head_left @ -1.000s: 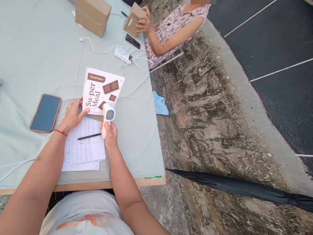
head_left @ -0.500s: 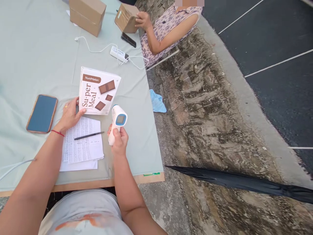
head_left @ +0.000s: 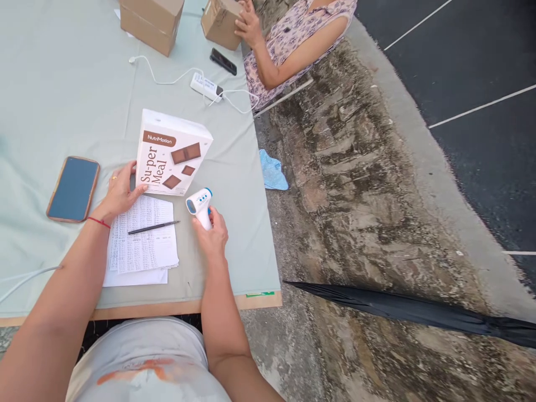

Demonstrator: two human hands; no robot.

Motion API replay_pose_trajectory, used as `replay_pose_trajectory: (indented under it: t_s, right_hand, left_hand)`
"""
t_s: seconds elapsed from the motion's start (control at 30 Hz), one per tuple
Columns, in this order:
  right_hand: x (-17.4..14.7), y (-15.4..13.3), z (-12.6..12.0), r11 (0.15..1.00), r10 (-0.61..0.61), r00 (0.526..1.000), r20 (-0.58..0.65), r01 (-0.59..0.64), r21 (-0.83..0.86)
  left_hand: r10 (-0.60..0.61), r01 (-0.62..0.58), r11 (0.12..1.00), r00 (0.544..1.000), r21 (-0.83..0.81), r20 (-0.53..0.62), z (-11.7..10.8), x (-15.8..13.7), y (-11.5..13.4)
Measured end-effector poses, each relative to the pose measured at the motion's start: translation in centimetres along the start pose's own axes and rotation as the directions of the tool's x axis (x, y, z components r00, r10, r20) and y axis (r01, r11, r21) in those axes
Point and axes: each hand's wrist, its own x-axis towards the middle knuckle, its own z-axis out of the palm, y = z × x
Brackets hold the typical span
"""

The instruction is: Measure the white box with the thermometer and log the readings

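My left hand (head_left: 123, 192) grips the lower left edge of a white "Su-per Meal" box (head_left: 167, 159), thumb in front and fingers partly hidden behind. The box is tilted so that its printed front and its top show. Wrapped round the handle of a white and blue infrared thermometer (head_left: 200, 204) is my right hand (head_left: 213, 233). The thermometer is turned sideways just right of the box's lower corner, apart from it. Below the box lie sheets of paper (head_left: 146, 251) covered in handwriting, with a black pen (head_left: 153, 227) across them.
A smartphone (head_left: 73, 188) lies left of my left hand. Farther back are a white power bank (head_left: 206, 87) with a cable, a black device (head_left: 223, 61) and a cardboard box (head_left: 151, 25). Another person's hand (head_left: 250, 25) touches a second cardboard box (head_left: 221, 23).
My right hand has turned the thermometer from facing me to sideways and shifted slightly right. The white box has tipped, so more of its top shows.
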Motion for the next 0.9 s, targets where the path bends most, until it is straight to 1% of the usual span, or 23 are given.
replay_pose_trajectory:
  t_s: [0.07,0.13,0.2,0.23,0.27,0.3,0.33,0.4,0.47,0.53,0.57,0.6,0.63,0.67,0.7,0.73,0.77,0.8,0.83,0.9]
  right_hand:
    - [0.2,1.3,0.1,0.985,-0.003,1.000,0.006,0.004,-0.171]
    - [0.1,2.0,0.1,0.968,-0.037,0.999,-0.009,0.034,-0.250]
    - [-0.3,1.9,0.2,0.953,-0.125,0.991,-0.048,0.106,-0.284]
    - [-0.6,1.6,0.3,0.944,-0.185,0.982,-0.043,0.166,-0.286]
    - [-1.0,1.2,0.5,0.931,-0.252,0.968,-0.010,0.239,-0.276]
    - [-1.4,0.8,0.7,0.912,-0.319,0.946,0.052,0.321,-0.254]
    - [-1.7,0.4,1.0,0.888,-0.380,0.915,0.133,0.402,-0.223]
    - [-2.2,-0.3,1.6,0.837,-0.466,0.834,0.294,0.524,-0.159]
    - [-2.4,-0.7,1.8,0.805,-0.495,0.772,0.399,0.581,-0.123]
    - [-2.4,-0.7,1.6,0.797,-0.501,0.737,0.454,0.597,-0.089]
    - [-2.4,-0.7,1.4,0.806,-0.502,0.733,0.459,0.589,-0.057]
    - [-2.5,-0.7,1.2,0.827,-0.499,0.744,0.444,0.562,-0.012]
    - [-2.6,-0.7,1.0,0.857,-0.486,0.774,0.406,0.513,0.048]
    - [-2.9,-0.8,0.9,0.890,-0.453,0.821,0.347,0.440,0.119]
    - [-3.3,-0.9,0.9,0.916,-0.394,0.877,0.277,0.348,0.201]
    - [-3.8,-1.2,1.0,0.925,-0.312,0.927,0.210,0.246,0.289]
    - [-4.4,-1.5,1.2,0.915,-0.221,0.962,0.161,0.147,0.376]
    - [-4.9,-1.9,1.6,0.889,-0.135,0.981,0.137,0.058,0.455]
    - [-5.3,-2.3,2.0,0.856,-0.064,0.988,0.138,-0.016,0.517]
    - [-5.9,-3.2,3.1,0.808,0.019,0.983,0.184,-0.123,0.577]
  left_hand:
    - [-0.032,0.032,0.999,0.999,0.023,0.020,0.0,-0.1,0.4]
    - [-0.052,0.050,0.997,0.998,0.057,0.045,0.1,-0.2,0.8]
    - [-0.049,0.044,0.996,0.997,0.077,0.063,0.3,-0.2,1.0]
    - [-0.042,0.037,0.996,0.997,0.081,0.068,0.5,-0.1,1.1]
    - [-0.036,0.030,0.996,0.997,0.083,0.070,0.6,-0.1,1.1]
    - [-0.032,0.025,0.996,0.997,0.086,0.073,0.7,-0.1,1.1]
    - [-0.029,0.022,0.996,0.997,0.092,0.077,0.8,-0.1,1.0]
    - [-0.033,0.023,0.994,0.995,0.111,0.092,0.9,-0.1,1.0]
    - [-0.043,0.029,0.991,0.993,0.131,0.109,1.0,-0.1,1.0]
    - [-0.050,0.033,0.989,0.992,0.141,0.117,1.1,-0.1,1.0]
    - [-0.052,0.035,0.989,0.992,0.142,0.117,1.2,-0.1,1.0]
    - [-0.053,0.037,0.989,0.992,0.141,0.116,1.3,-0.1,1.0]
    - [-0.054,0.038,0.990,0.992,0.138,0.114,1.4,-0.1,1.0]
    - [-0.053,0.038,0.990,0.992,0.134,0.112,1.5,-0.1,0.9]
    - [-0.050,0.036,0.991,0.993,0.130,0.110,1.6,-0.1,0.9]
    - [-0.045,0.031,0.991,0.993,0.126,0.109,1.6,-0.2,0.8]
    - [-0.040,0.027,0.992,0.993,0.125,0.107,1.7,-0.2,0.7]
    - [-0.038,0.025,0.992,0.994,0.125,0.103,1.7,-0.2,0.6]
    - [-0.039,0.026,0.992,0.994,0.127,0.100,1.8,-0.2,0.6]
    - [-0.050,0.036,0.991,0.994,0.131,0.099,1.7,-0.2,0.6]
